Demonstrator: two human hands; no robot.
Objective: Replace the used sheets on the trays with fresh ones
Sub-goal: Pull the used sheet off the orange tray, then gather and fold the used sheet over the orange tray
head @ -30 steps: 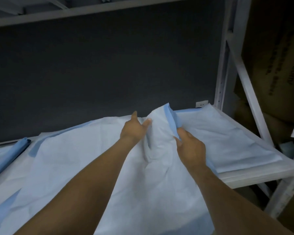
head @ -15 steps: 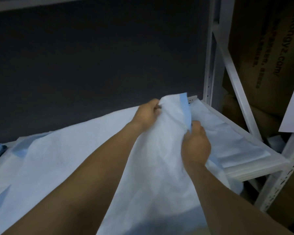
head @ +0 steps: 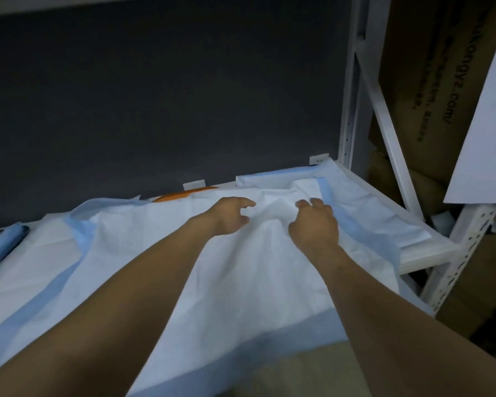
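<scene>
Fold of sheet (head: pixel 272 209), pinched up between both hands a moment ago, now lies slumped just ahead of the fingertips. The left hand (head: pixel 229 214) has let go, fingers loosely spread. The right hand (head: pixel 312 223) curls over the crease, its hold unclear in the dim light. Laying it flat looks nearly done.

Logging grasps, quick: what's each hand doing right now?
Left hand: open, fingers loosely curled over the white sheet, pinching nothing.
Right hand: open, fingers resting on the sheet's crumpled fold.
</scene>
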